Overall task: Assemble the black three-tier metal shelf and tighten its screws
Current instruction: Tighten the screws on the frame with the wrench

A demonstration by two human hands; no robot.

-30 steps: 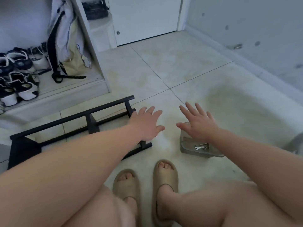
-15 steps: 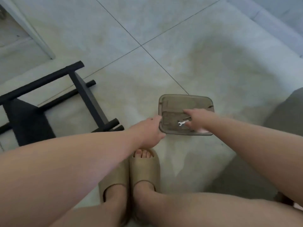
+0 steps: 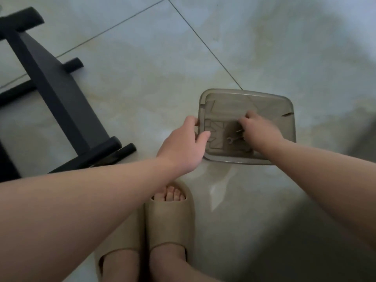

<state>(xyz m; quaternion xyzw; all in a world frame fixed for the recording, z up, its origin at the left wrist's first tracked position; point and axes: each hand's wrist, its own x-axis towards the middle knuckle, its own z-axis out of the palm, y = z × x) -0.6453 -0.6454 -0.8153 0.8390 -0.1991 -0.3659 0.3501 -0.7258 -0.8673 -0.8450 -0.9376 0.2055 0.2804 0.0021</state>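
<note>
A black metal shelf frame (image 3: 61, 98) lies on the tiled floor at the left, its tube ends pointing toward my feet. To its right stands a translucent grey plastic container (image 3: 254, 93). My left hand (image 3: 183, 143) grips the container's left rim, thumb over the edge. Inside the container, my right hand (image 3: 258, 129) has its fingers curled down beside a small silver wrench (image 3: 232, 140) and a small metal piece. The fingertips are hidden, so what they hold is unclear.
My feet in tan slippers (image 3: 168, 220) stand just below the container. Pale floor tiles (image 3: 142, 58) with dark grout lines stretch between the frame and the container. A dark shadow covers the floor at the right.
The view tilted down toward the floor. Both hands dropped to the container: the left took hold of its rim and the right went deeper inside, by the wrench.
</note>
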